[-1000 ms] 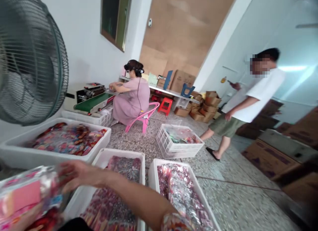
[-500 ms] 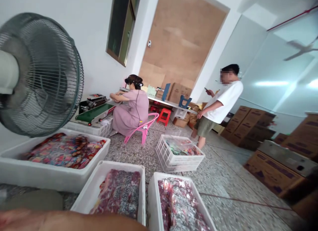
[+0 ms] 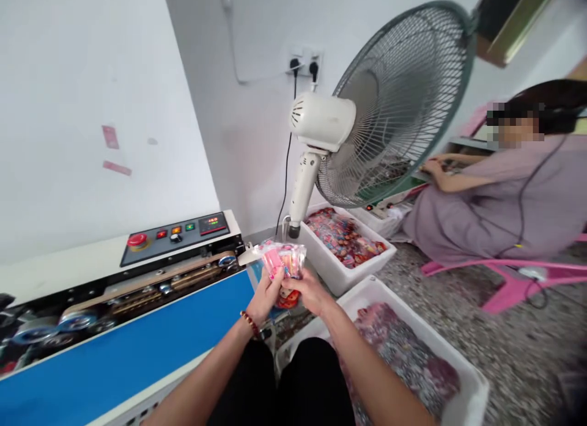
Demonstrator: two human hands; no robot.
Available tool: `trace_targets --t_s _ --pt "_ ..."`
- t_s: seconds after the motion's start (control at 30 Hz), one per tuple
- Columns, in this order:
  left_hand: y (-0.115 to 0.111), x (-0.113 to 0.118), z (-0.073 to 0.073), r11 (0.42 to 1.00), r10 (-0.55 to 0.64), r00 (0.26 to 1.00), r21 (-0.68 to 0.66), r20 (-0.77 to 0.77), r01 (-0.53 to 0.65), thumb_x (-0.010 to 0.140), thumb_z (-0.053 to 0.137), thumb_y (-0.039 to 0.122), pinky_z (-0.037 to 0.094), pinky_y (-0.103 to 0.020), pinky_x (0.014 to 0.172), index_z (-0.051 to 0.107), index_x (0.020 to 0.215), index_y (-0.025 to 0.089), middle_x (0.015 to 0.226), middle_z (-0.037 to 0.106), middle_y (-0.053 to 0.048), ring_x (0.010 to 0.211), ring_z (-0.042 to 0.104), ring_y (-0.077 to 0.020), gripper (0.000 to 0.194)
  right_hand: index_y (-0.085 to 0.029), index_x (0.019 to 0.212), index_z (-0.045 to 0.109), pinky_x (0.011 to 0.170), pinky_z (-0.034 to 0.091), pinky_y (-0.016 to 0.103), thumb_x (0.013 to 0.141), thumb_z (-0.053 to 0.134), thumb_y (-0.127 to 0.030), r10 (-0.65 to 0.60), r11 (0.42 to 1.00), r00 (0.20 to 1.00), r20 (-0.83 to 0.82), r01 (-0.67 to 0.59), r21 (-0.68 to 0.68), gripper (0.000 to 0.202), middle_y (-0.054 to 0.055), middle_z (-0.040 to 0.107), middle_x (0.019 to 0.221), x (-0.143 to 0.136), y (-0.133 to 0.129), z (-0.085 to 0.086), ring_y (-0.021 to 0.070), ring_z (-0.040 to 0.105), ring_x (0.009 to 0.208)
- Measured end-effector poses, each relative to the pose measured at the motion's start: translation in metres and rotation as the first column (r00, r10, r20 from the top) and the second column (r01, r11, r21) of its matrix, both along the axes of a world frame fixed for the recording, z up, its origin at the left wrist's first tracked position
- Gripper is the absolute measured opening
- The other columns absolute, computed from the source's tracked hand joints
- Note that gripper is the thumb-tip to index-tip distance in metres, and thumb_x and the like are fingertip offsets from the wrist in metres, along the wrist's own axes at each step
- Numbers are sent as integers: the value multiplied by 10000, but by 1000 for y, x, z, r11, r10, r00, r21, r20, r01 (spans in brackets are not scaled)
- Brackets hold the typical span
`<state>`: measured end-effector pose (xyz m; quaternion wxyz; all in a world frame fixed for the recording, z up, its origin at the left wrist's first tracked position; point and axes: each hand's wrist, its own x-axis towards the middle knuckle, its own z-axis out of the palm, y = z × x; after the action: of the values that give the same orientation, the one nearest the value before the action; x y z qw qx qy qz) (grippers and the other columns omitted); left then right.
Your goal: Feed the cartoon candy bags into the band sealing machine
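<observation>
In the head view, my left hand (image 3: 266, 296) and my right hand (image 3: 312, 289) grip a clear plastic packet (image 3: 290, 255) from either side, above my lap. Its top edge points away from me, and pink and multicoloured pieces show through the film. My left thumb presses on its face; some of my fingertips are hidden behind it. Just left of my hands runs the blue conveyor belt (image 3: 151, 340) of a band sealing machine (image 3: 174, 239) with a control panel. Below and behind the packet, red printed packaging shows, partly covered by my fingers.
A standing fan (image 3: 323, 117) rises ahead. White bins hold packets: one bin (image 3: 342, 278) stands beyond my hands, another bin (image 3: 472, 377) beside my right forearm. At right a person (image 3: 495, 187) sits on a pink chair (image 3: 509, 285). Power cords hang from the wall socket (image 3: 305, 62).
My view has swung left and down from the room to the sealing machine. Both hands now show, holding the packet; before, only a blurred forearm crossed the bottom edge.
</observation>
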<state>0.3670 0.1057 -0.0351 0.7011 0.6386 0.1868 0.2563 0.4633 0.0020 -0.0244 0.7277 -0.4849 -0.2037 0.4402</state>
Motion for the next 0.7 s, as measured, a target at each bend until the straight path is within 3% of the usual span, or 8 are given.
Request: trace_targets --t_s 0.1,0.17,0.27,0.33,0.5,0.7 --pt "-1 5 4 997 41 998 -71 45 -38 848 700 565 460 -399 1074 631 1262 193 1312 672 -121 1255 597 -281 561 -205 1021 736 942 534 411 550 930 -351 -89 995 996 8 89 -33 530 46 792 968 4 0 -3 270 739 918" --pt "4 5 4 988 121 992 -95 28 -118 764 776 545 516 -346 932 682 1095 187 1125 733 -87 1055 667 -244 497 -209 1041 737 912 541 398 553 922 -356 -160 985 987 30 161 -64 542 46 794 971 4 1 -3 263 737 898" --pt "16 3 2 975 212 974 -52 -75 -216 658 817 566 483 -272 699 688 788 170 777 696 -23 732 612 -165 436 -212 1055 737 875 548 369 522 925 -324 -175 979 983 63 180 -95 577 45 795 996 5 5 -3 250 733 885" --pt "21 2 3 973 223 965 -34 -141 -230 617 817 584 427 -253 610 680 704 165 668 640 -3 633 536 -133 449 -201 1045 739 849 553 357 516 924 -339 -134 984 989 56 139 -111 577 54 795 999 7 9 -4 254 735 884" --pt "27 0 16 963 191 945 -134 -265 -232 487 854 569 276 -227 473 701 686 152 580 573 18 531 443 -95 486 -184 1077 733 890 561 391 603 876 -493 -177 968 984 -27 169 -183 583 72 795 1005 13 16 -6 289 740 971" --pt "40 -6 21 936 119 941 -281 -318 -213 474 863 488 127 -211 422 676 771 161 476 492 56 410 405 -80 480 -194 1063 745 995 528 426 551 908 -414 -84 986 996 43 90 -142 581 63 800 1005 12 19 0 310 732 1031"
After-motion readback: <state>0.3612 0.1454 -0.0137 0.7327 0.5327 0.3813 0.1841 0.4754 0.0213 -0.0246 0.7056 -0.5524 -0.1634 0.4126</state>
